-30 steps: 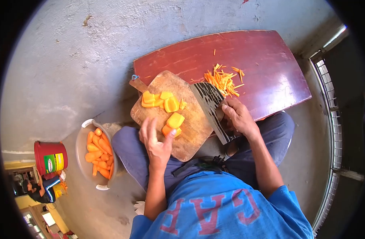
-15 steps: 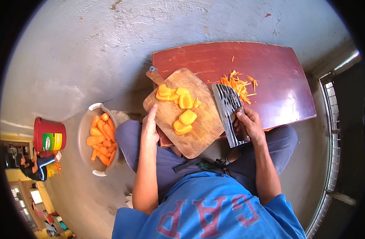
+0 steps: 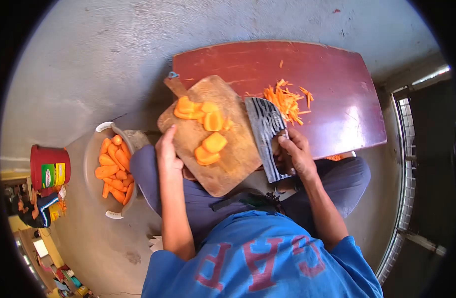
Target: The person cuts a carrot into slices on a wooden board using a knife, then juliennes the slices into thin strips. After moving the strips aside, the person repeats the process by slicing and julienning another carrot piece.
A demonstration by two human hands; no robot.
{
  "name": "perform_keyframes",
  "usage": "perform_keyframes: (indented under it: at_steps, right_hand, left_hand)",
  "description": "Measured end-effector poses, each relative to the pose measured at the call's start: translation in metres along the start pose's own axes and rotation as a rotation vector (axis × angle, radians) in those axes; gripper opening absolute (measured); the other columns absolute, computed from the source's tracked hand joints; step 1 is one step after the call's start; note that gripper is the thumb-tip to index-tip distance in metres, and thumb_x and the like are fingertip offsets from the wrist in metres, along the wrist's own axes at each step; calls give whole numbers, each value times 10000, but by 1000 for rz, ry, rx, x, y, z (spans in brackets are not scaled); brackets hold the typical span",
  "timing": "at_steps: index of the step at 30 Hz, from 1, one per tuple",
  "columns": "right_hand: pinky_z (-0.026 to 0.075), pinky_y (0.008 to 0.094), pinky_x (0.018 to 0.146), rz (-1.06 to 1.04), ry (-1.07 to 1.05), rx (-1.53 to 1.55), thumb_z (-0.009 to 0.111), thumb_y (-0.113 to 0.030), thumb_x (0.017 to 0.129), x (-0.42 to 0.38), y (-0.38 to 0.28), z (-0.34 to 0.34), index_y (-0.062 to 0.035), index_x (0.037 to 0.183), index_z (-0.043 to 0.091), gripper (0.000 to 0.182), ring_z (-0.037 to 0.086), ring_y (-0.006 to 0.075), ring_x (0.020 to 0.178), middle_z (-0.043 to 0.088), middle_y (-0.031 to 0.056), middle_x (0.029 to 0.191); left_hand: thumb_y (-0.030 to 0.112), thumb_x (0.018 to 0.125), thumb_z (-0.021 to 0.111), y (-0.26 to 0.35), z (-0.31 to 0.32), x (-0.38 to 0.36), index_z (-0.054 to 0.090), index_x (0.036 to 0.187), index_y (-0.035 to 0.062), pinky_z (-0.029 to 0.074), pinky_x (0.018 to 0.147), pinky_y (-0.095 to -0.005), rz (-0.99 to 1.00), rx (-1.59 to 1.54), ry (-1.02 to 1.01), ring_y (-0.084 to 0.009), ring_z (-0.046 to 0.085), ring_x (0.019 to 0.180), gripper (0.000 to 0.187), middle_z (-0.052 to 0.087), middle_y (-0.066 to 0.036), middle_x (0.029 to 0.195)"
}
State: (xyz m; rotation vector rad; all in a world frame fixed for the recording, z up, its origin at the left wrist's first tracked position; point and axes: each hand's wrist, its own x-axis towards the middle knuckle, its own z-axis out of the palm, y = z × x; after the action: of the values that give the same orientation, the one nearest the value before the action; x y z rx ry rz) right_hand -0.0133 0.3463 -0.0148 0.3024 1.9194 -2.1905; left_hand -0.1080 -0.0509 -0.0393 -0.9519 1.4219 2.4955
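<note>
Along the left edge of a wooden cutting board (image 3: pixel 238 154), my left hand (image 3: pixel 168 155) is closed on the rim, some of its fingers out of sight. Carrot slices (image 3: pixel 213 120) lie in two groups on the board, with a few thin strips beside the upper one. My right hand (image 3: pixel 296 153) grips the handle of a broad cleaver (image 3: pixel 262 130), its blade patterned black and silver. The cleaver overlaps the board's right edge in this view. Just beyond the blade, a heap of carrot strips (image 3: pixel 283 103) sits on the red table (image 3: pixel 332 79).
A grey basin (image 3: pixel 92 169) of whole carrots (image 3: pixel 117 161) stands on the floor at left. Farther left are a red bucket (image 3: pixel 36 166) and a seated person (image 3: pixel 29 213). A wall (image 3: pixel 188 25) rises behind the table; a grille (image 3: pixel 406 164) runs along the right.
The whole view has shifted, so the board, table and basin appear farther left. Both hands keep their holds, and the slices lie as before on the board.
</note>
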Motion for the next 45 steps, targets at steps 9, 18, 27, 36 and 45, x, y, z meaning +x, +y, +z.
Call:
perform_keyframes:
  at_steps: [9,18,27,36,45]
  right_hand:
    - [610,285,676,112,-42,41,714,-288,1184,7,-13,8,-55,1254,716,244,717,103,755,737,6,897]
    - [608,296,701,-26,44,1,715,-249,1166,17,-21,-32,-20,1231,719,238,732,149,743,768,57,906]
    - [572,345,683,-36,94,-433,744,-213,1174,-34,-74,11,-14,1247,705,215,677,116,741,747,64,878]
    - [608,560,812,-275,-9,-1147,774,-179,1098,-56,-114,45,-10,1314,709,282,781,498,987,799,243,1077]
    - [595,587,763,-326,-142,-1205,794,-202,1069,-68,-115,37,-30,1271,700,282,777,481,923,757,213,955]
  left_hand:
    - [221,1077,833,-14,17,-25,555,1617,-66,598,1165,-451,282,271,59,-319,735,1355,672,705,-210,1548]
    - [728,1026,779,-48,49,-43,223,1778,-178,224,1399,-646,529,1116,299,-537,304,1717,1302,300,-408,1831]
    - [307,978,918,-21,32,-107,603,1658,66,341,1341,-579,973,1174,-150,-456,476,1568,788,486,-252,1700]
    - [114,921,933,-29,48,-104,693,1569,47,500,1170,-517,931,1236,-462,-428,612,1325,695,672,-192,1412]
    - [5,909,904,-22,48,-93,729,1480,36,537,1170,-476,921,1152,-545,-413,652,1361,598,685,-174,1449]
